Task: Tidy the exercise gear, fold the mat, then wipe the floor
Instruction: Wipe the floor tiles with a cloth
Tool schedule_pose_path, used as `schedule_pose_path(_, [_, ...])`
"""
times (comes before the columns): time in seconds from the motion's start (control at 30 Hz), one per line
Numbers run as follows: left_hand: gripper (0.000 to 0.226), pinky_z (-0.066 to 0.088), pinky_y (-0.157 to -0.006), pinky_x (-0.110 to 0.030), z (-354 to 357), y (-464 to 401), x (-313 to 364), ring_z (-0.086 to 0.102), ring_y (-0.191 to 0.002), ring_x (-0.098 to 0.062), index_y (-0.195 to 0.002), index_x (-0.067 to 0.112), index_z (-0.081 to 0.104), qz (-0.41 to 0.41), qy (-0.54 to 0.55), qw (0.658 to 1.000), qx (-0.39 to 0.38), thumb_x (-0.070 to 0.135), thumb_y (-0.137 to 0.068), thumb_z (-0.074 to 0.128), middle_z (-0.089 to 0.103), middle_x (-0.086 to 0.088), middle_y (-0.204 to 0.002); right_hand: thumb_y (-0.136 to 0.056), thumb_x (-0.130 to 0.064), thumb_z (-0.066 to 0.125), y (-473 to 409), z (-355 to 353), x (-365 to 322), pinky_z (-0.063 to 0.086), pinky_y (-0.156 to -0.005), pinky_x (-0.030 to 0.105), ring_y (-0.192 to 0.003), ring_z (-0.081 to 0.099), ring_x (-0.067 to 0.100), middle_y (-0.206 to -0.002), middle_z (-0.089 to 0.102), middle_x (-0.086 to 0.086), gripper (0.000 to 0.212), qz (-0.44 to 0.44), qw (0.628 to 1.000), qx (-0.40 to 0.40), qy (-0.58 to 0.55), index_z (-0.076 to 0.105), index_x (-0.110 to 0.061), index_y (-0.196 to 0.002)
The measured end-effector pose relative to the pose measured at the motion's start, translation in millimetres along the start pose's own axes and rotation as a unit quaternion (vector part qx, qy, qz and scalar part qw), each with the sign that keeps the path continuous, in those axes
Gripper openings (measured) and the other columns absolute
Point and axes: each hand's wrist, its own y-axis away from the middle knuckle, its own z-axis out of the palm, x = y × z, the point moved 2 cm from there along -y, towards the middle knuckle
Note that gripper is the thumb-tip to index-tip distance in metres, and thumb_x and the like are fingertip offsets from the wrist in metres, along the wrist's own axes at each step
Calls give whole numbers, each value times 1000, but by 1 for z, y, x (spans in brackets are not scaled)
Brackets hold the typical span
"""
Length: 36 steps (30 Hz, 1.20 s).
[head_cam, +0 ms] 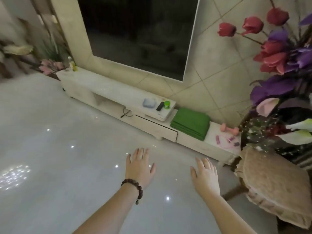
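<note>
Both my grips released, empty: left hand (140,168) and right hand (205,174) flat, fingers spread, palms down above the floor (59,132). Folded green mat (190,122) lies on the low counter (108,89), pink dumbbell (230,129) just beside.

One head-worn camera looks forward and down, close above both outstretched hands, floor (59,132) beyond them.

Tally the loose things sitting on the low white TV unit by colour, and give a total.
Green: 2, the folded mat and the small cup
Pink: 1, the dumbbell
Purple: 1, the skipping rope
Pale blue: 1, the pouch
Black: 1, the remote
Yellowish: 1, the bottle at the far end
Total: 7
</note>
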Motion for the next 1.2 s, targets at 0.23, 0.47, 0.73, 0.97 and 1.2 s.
schedule_pose_path(0.23, [63, 8, -118, -45, -27, -62, -106, 8, -146, -21, -150, 20, 11, -89, 21, 996, -2, 48, -96, 26, 15, -3, -158, -97, -37, 38, -91, 45, -109, 16, -117, 40, -142, 20, 22, -152, 30, 6, 50, -69, 996, -43, 22, 34, -17, -143])
schedule_pose_path(0.47, [64, 7, -118, -45, -23, -138, -164, 5, -146, -20, -150, 21, 10, -144, 24, 989, -19, 51, -96, 25, 14, -3, -158, -97, -34, 40, -180, 87, -171, 16, -116, 39, -141, 21, 23, -151, 29, 8, 48, -107, 991, -74, 22, 37, -15, -141])
schedule_pose_path(0.73, [64, 8, -118, -45, 0, -316, -213, 7, -146, -20, -150, 21, 11, -153, 2, 988, -33, 51, -96, 24, 15, -3, -158, -95, -31, 46, -362, 146, -221, 20, -115, 43, -140, 24, 28, -149, 33, 13, 48, -114, 991, -70, 2, 41, -13, -139])
schedule_pose_path(0.97, [64, 8, -118, -44, 6, -496, -229, 9, -146, -21, -150, 20, 13, -132, -7, 988, -82, 50, -95, 27, 18, -3, -157, -96, -33, 43, -528, 180, -258, 21, -116, 39, -142, 21, 25, -150, 32, 12, 48, -106, 988, -110, 17, 39, -13, -140])
schedule_pose_path(1.2, [64, 6, -119, -42, 25, -596, -239, 7, -146, -20, -150, 21, 11, -105, -3, 985, -136, 51, -96, 25, 16, -1, -158, -97, -32, 42, -618, 208, -278, 20, -116, 37, -141, 22, 24, -150, 32, 10, 48, -73, 987, -141, 3, 38, -14, -141])
